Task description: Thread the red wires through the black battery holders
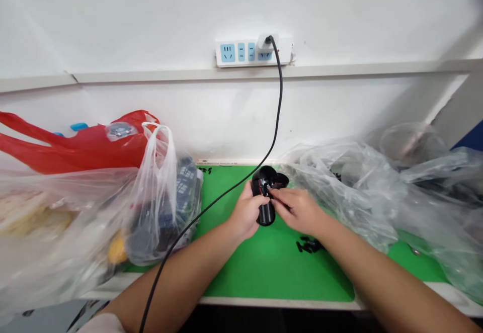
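Observation:
A black plastic housing [265, 207], a cylinder with a wider rounded head, stands in the middle of the green mat [260, 277]. My left hand [247, 212] grips it around the body. My right hand [298, 211] reaches in from the right, its fingertips pinched at the housing's head beside a thin red wire [261, 184]. The fingers hide what they pinch. Several small black parts [309, 245] lie on the mat just below my right hand.
A black cable [279, 101] runs from a wall power strip [252, 52] across the mat's left side, over my left forearm. Clear plastic bags [158, 192] and a red bag [86, 142] crowd the left. More clear plastic [347, 187] fills the right.

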Demonstrator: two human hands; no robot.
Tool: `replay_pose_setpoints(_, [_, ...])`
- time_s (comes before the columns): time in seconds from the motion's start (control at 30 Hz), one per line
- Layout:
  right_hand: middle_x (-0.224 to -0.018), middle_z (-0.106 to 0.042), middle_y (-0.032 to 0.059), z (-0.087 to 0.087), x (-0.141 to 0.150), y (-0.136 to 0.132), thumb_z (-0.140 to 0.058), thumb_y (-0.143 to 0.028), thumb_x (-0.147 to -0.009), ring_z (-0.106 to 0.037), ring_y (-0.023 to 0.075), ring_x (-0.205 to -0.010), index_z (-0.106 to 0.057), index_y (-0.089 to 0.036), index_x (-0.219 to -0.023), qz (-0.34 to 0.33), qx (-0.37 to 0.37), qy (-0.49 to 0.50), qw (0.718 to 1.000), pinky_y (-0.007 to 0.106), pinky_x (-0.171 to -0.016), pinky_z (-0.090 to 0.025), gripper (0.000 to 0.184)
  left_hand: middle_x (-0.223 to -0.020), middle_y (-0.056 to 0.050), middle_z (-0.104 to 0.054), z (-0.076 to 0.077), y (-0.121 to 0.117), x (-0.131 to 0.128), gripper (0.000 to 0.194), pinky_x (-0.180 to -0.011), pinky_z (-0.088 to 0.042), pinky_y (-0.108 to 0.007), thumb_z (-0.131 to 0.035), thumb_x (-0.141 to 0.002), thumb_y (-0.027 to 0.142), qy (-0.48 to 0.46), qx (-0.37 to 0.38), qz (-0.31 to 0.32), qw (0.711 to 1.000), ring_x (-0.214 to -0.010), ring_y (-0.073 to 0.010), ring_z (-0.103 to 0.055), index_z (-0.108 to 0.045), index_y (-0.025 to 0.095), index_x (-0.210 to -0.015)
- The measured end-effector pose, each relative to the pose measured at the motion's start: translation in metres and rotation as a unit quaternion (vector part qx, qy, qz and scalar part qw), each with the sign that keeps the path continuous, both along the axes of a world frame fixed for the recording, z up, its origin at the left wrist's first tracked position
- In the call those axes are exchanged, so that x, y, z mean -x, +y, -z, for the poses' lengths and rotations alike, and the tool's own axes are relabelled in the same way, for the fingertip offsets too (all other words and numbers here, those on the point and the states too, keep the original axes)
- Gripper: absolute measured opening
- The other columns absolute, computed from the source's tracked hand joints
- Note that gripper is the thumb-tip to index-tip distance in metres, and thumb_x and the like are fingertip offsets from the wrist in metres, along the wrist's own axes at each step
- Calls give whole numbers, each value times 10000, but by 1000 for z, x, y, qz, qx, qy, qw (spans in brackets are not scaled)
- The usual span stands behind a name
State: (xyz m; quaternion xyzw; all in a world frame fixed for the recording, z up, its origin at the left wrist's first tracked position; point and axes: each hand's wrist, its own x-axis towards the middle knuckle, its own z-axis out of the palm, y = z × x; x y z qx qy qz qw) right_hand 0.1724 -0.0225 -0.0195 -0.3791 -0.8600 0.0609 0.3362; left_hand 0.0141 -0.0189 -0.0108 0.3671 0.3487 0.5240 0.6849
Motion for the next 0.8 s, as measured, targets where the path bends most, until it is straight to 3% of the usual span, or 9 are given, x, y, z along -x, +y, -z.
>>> replay_pose_setpoints(0.17, [-876,-658,92,0,4,0,-445,-163,-915,-613,173,-742,-594,-153,-1170,-42,11,42,998,302,-680,-484,295,-871,25,-614,-3,-2,2,416,-786,-425,-259,-554,-590,65,12,-20,-7,1000,-842,-130,-566,-535,208,-980])
replay_pose_setpoints(0.27, [-860,-650,83,-2,3,-1,-471,-178,-908,-601,172,-736,-592,-161,-1184,-32,8,51,998,307,-672,-476,302,-874,22,-622,-4,0,3,421,-777,-439,-257,-571,-597,66,10,-18,-11,1000,-833,-130,-579,-540,206,-992])
replay_pose_setpoints(0.43, [-803,-621,46,-13,0,-4,-560,-267,-883,-578,155,-719,-610,-177,-1171,-40,62,120,990,308,-685,-470,305,-862,-12,-643,-6,6,7,342,-701,-475,-258,-667,-662,189,13,-17,-14,1000,-768,-141,-613,-566,179,-990])
replay_pose_setpoints(0.53, [-901,-642,68,-17,-10,2,-537,-373,-900,-613,173,-821,-620,-173,-1135,-62,172,260,948,337,-767,-491,320,-836,-34,-655,-9,8,9,374,-613,-503,-296,-709,-676,278,17,-2,14,1000,-685,-170,-632,-548,179,-999])
replay_pose_setpoints(0.63, [-831,-636,62,-23,-28,13,-474,-487,-903,-619,165,-724,-638,-150,-1023,-9,279,363,889,329,-698,-504,394,-802,-50,-662,-11,10,10,323,-563,-521,-325,-704,-677,270,20,20,35,999,-637,-190,-642,-541,170,-936])
replay_pose_setpoints(0.7, [-681,-590,28,-30,-43,17,-491,-499,-877,-565,135,-584,-641,-134,-856,46,325,302,895,282,-588,-468,395,-781,-61,-663,-11,11,10,255,-569,-534,-328,-678,-678,231,21,39,45,998,-642,-192,-648,-554,148,-885])
replay_pose_setpoints(0.8, [-581,-543,0,-41,-64,18,-526,-420,-845,-493,112,-527,-628,-135,-715,20,383,34,923,242,-528,-393,329,-744,-70,-661,-10,13,10,205,-552,-536,-318,-646,-674,198,33,62,72,995,-623,-192,-648,-577,123,-851])
